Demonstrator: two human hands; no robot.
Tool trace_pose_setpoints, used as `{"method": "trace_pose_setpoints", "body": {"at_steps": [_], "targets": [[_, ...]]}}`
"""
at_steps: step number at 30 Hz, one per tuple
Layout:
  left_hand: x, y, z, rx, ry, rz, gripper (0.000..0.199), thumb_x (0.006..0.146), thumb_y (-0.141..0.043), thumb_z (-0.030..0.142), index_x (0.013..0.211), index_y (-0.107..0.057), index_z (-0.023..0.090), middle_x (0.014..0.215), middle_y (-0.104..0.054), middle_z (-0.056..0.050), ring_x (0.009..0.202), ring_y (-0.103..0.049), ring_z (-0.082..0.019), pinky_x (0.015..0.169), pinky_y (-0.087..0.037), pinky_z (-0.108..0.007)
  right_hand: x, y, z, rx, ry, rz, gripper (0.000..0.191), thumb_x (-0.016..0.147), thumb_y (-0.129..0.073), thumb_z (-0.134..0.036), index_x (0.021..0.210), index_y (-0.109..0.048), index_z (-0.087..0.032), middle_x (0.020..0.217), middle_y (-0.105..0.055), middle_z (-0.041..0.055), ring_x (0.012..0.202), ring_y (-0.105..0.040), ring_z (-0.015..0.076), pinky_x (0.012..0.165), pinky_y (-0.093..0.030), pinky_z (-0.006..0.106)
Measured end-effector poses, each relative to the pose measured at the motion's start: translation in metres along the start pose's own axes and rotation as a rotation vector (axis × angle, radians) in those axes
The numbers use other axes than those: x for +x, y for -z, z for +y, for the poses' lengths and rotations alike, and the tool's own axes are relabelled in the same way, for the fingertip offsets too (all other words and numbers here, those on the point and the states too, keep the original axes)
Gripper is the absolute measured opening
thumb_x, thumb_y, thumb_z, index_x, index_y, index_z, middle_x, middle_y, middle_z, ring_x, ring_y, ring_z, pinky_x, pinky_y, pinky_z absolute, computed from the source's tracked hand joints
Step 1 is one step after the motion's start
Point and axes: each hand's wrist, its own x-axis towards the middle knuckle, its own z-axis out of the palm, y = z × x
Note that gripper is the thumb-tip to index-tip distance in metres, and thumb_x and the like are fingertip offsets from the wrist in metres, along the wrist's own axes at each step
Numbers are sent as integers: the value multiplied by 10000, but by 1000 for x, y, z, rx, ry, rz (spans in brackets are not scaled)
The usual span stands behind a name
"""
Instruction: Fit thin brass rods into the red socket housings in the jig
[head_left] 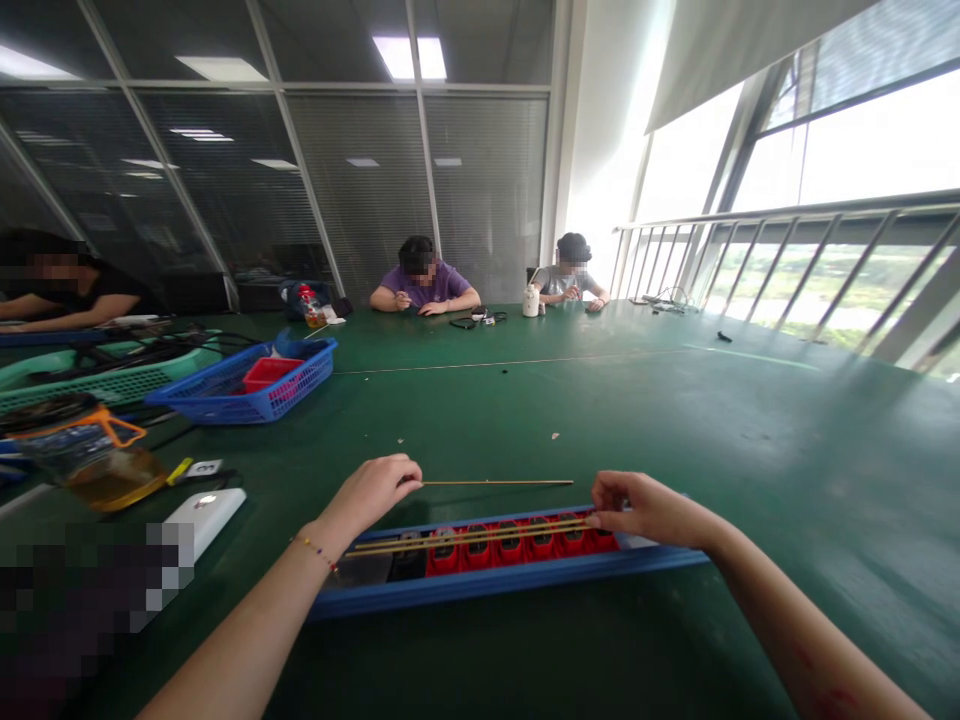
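Observation:
My left hand is closed in a pinch on the left end of a thin wooden stick, which stretches level to the right and ends in a dark tip. My right hand has its thumb and fingertips closed on the right ends of a few more thin sticks. Those sticks lie lengthwise over a long blue tray. Inside the tray, a row of several red holders with dark centres shows beneath the sticks. A black piece sits left of the holders.
A blue basket holding a red box stands left, near a green basket. Closer are a jar of amber liquid and a white device, partly blurred out. Two people sit across the green table; another is far left.

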Motion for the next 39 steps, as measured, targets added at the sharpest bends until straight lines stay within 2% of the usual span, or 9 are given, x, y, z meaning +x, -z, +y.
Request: {"method": "trace_pose_setpoints", "body": {"at_steps": [5,11,14,18,22,26,30,39], "targets": [[6,-17,0,-75,-11,-67,248,807,-449,398,794,-643,245,862,-619,-8,791,-572,-144,708,-403,-237,-3,4,-13,-224,37,63,233,757,-556,-426,756,-592,-195,820,-566,34,731,-521,163,640,-416,264],[8,-22,-4,-120,33,-127,272,775,-462,434,790,-627,219,834,-619,-23,763,-567,-153,667,-416,-239,-5,6,-22,-367,79,46,220,813,-489,-398,759,-596,-213,831,-565,32,713,-515,163,672,-397,277],[8,-23,-5,-142,28,-139,258,771,-463,424,781,-618,217,820,-621,-18,739,-567,-149,643,-417,-234,-8,11,-26,-303,96,62,249,830,-456,-418,769,-565,-203,810,-568,25,697,-508,151,649,-396,260],[8,-22,-5,-157,23,-145,246,773,-457,403,782,-617,216,817,-625,-15,736,-569,-146,646,-416,-231,-11,20,-25,-182,18,141,344,844,-379,-500,792,-532,-196,699,-542,-1,616,-471,130,554,-376,235],[7,-20,-2,-158,30,-148,251,771,-456,403,800,-624,219,838,-629,-17,759,-571,-151,663,-420,-235,-14,28,-16,-190,-48,196,394,823,-388,-539,741,-551,-190,611,-480,-21,549,-410,114,504,-339,225],[7,-19,-2,-159,25,-142,254,770,-454,409,805,-632,231,838,-631,-16,762,-572,-154,667,-419,-236,-19,33,-14,-175,-83,148,442,814,-393,-549,661,-579,-179,571,-444,-22,522,-390,110,487,-319,225],[7,-21,-4,-161,1,-134,264,775,-448,413,833,-636,236,837,-629,-14,758,-573,-151,664,-415,-230,-27,40,-16,-82,-62,89,377,774,-491,-521,657,-558,-169,607,-458,-16,546,-412,113,487,-331,219],[7,-20,-3,-167,19,-134,255,769,-462,403,840,-643,238,855,-632,-19,767,-574,-157,676,-432,-246,-58,75,1,-110,-140,315,382,784,-461,-536,631,-509,-189,596,-430,-11,581,-409,136,548,-369,246]]}}
